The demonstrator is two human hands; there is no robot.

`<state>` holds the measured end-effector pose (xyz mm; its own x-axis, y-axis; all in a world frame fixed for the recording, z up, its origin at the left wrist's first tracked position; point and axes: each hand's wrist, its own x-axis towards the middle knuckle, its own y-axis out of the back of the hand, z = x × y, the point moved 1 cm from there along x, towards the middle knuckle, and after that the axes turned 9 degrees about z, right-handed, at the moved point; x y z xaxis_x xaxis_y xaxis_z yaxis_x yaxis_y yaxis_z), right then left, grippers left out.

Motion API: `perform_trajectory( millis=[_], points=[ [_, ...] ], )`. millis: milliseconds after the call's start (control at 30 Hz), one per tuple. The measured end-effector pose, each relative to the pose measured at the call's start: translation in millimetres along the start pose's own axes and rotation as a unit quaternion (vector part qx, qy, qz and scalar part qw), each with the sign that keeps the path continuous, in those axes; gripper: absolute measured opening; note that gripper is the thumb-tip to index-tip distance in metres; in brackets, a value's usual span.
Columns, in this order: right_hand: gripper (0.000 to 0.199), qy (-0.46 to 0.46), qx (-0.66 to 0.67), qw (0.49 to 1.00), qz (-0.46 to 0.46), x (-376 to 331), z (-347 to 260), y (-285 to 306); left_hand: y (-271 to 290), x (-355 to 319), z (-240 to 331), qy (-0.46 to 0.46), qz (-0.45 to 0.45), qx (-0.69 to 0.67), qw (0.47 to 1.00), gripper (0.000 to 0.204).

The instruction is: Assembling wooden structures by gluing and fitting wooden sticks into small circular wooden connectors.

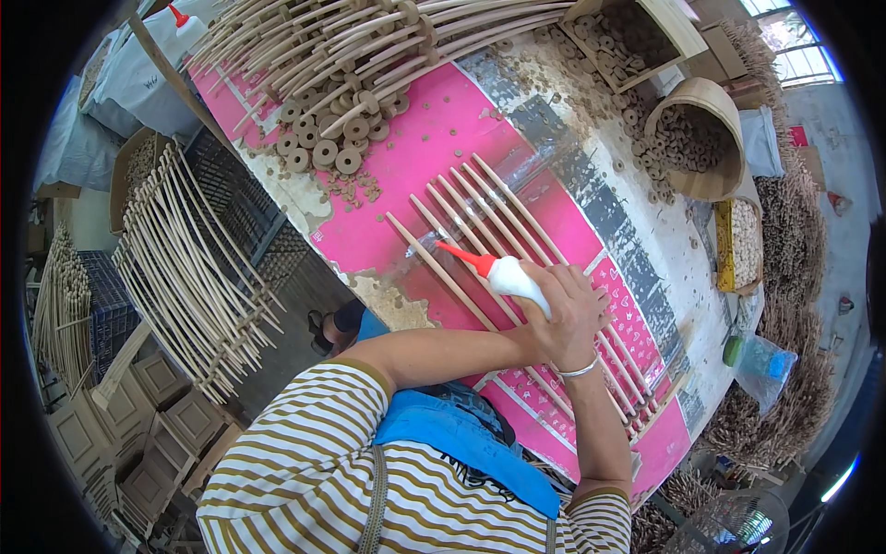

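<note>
**Glue bottle held over a row of wooden sticks**

At the far left, a curved rack of pale wooden rods joined by small discs [189,277] leans beside the counter, with carved wooden panels [152,434] stacked below it on the floor. Along the upper edge of the pink-covered counter [434,138] lies another bundle of the same pale rods [369,46], and just below it a loose heap of round wooden discs with centre holes [323,148] rests on the pink surface.

Near the middle of the counter a row of thin, straight wooden sticks [480,208] lies side by side, running diagonally from upper left to lower right. Over them sits the white squeeze bottle with a red pointed nozzle [498,272], its tip aimed toward the upper left and close above the sticks. The left hand [544,337] and the right hand [577,309] come together here, overlapping: the fingers are curled closed around the bottle's body, though which hand carries most of the grip cannot be told. A thin bracelet [580,371] circles one wrist.

Further right, a round wooden bucket [715,138] tipped on its side holds many ring-shaped discs, and a wooden box [637,37] above it holds more
</note>
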<state>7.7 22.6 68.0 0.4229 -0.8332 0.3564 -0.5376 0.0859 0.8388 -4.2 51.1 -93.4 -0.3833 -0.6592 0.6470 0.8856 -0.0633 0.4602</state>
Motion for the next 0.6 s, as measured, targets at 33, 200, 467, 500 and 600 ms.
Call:
perform_trajectory(
  millis=[33,200,467,500,600],
  points=[
    [0.049,0.001,0.002,1.0,0.0,1.6,-3.0,-2.9,-4.0,6.4,-2.6,-0.001,0.001,0.005,1.0,0.064],
    [0.046,0.033,0.023,0.999,-0.034,9.0,-18.2,-16.4,-4.7,-1.7,-8.5,0.007,-0.049,0.079,0.996,0.07],
    [0.051,0.004,-0.028,0.999,-0.029,-15.7,5.2,1.9,18.2,17.0,10.4,-0.016,-0.104,0.087,0.991,0.071],
    [0.052,0.001,-0.029,1.0,-0.011,-20.1,3.7,-0.7,27.9,13.5,16.8,-0.045,-0.117,0.06,0.99,0.071],
    [0.051,-0.042,0.058,0.995,0.068,-48.3,27.5,13.9,50.2,28.8,25.2,-0.049,-0.168,0.109,0.979,0.067]
  ],
)
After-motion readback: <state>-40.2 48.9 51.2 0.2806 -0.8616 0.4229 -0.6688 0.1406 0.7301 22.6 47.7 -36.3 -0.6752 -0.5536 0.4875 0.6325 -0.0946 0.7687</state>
